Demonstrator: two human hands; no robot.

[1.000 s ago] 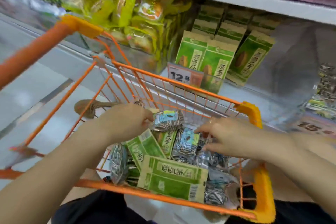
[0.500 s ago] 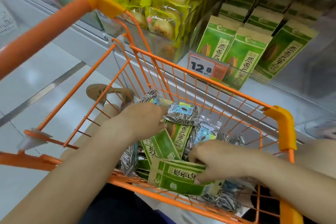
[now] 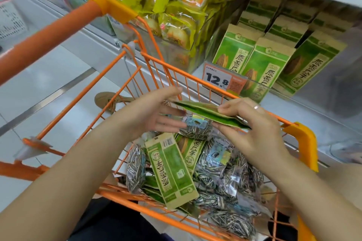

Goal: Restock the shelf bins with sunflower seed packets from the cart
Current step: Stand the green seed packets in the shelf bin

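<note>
The right hand [image 3: 260, 133] has lifted one green packet [image 3: 207, 112] out of the cart [image 3: 195, 76]; half a second ago it lay among the pile. Its fingers clamp the packet's near end above the cart, while the left hand [image 3: 152, 115], fingers apart and straight, reaches for the far end. Shelving into the green-packet bin [image 3: 264, 64] beyond the cart looks next.

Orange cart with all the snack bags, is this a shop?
Yes, most likely a supermarket aisle. An orange shopping cart holds sunflower seed packets, a price tag reads 12.8, and the shelf bin behind it displays matching green packets.
</note>
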